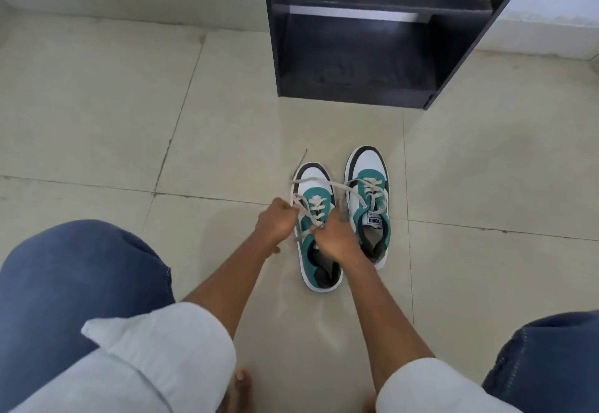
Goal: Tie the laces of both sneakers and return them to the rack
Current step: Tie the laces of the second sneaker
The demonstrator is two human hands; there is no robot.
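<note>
Rack (356, 88) shelves held nothing; both sneakers sat before it. Left hand (275, 223) and right hand (335, 239) gripped left sneaker's (316, 192) laces (312, 182); knot hidden.

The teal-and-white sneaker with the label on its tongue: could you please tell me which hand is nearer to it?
Right. The right hand sits just beside that teal-and-white sneaker, over the neighbouring one's collar. The left hand is farther, beyond the other teal-and-white sneaker.
</note>
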